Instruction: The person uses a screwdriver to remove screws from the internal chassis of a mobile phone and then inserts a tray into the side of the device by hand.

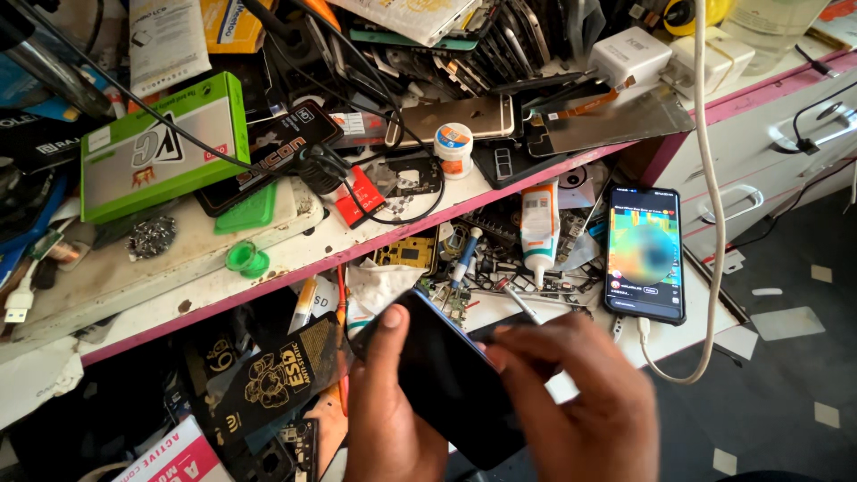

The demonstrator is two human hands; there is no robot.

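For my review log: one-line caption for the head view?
Both hands hold a dark phone above a cluttered repair bench.

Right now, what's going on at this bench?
A person holds a dark phone over a cluttered repair bench. The left hand supports it from below, thumb on its top corner, while the right hand works along its right edge. Beside them, a second phone lies lit and plugged into a white cable, near a white glue tube.
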